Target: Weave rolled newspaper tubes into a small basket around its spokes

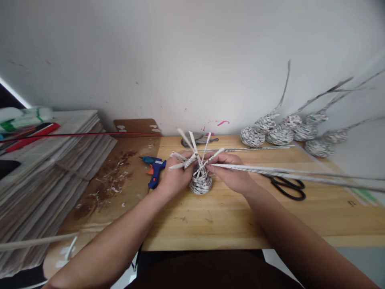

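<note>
A small round ball woven from newspaper strips (201, 184) rests on the wooden table in front of me. Several short paper spokes (207, 143) fan up out of its narrow top. My left hand (177, 172) grips the left side of that top, its fingers closed around the base of the spokes. On the other side my right hand (230, 172) pinches long rolled paper strips (270, 171) close to the weave, and their free ends trail far off to the right. Fingertips of both hands are partly hidden behind the spokes.
A blue glue gun (155, 170) lies left of my hands, black-handled scissors (290, 188) to the right. Finished-looking woven paper gourds (279, 134) with long stems line the back right. A tall newspaper stack (60, 168) stands left, beside brown cardboard (135, 200) with scraps.
</note>
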A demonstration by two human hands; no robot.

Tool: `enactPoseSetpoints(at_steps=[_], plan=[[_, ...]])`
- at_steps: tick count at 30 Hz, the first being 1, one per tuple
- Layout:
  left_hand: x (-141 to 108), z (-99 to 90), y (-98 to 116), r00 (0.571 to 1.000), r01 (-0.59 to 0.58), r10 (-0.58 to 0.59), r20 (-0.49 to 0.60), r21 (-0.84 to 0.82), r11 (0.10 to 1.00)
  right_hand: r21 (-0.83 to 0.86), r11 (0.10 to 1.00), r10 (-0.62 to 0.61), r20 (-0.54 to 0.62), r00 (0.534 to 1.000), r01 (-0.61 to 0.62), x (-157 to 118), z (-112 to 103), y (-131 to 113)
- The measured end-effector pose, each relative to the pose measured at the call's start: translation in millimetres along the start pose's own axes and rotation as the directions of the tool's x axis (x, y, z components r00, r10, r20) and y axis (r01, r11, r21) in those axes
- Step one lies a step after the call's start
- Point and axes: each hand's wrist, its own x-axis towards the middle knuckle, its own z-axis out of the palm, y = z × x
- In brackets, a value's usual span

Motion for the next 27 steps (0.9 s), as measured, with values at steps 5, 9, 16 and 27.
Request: enactPoseSetpoints(at_steps=[5,9,16,27], plan=[[1,-1.3,0,0.998,-0.063,0.065,-0.022,0.054,0.997,0.022,0.991,0.132,-0.030,0.991,-0.131,-2,4,2],[0,-1.5,-1,0.997,-0.037,0.044,-0.064,0.100,0.994,0.072,0.979,0.194,-0.051,0.980,-0.190,-6,15,4],[2,-8.0,7,0.979,0.192,-0.178,0.098,-0.151,0.970,0.090,0.965,0.260,-0.177,0.949,-0.247,-4,22,9],[8,-29.3,-10,0.863,0.398,-0.163,0.478,-0.445,0.802,0.125,0.965,0.257,-0.245,0.935,-0.232,-1,20,8]])
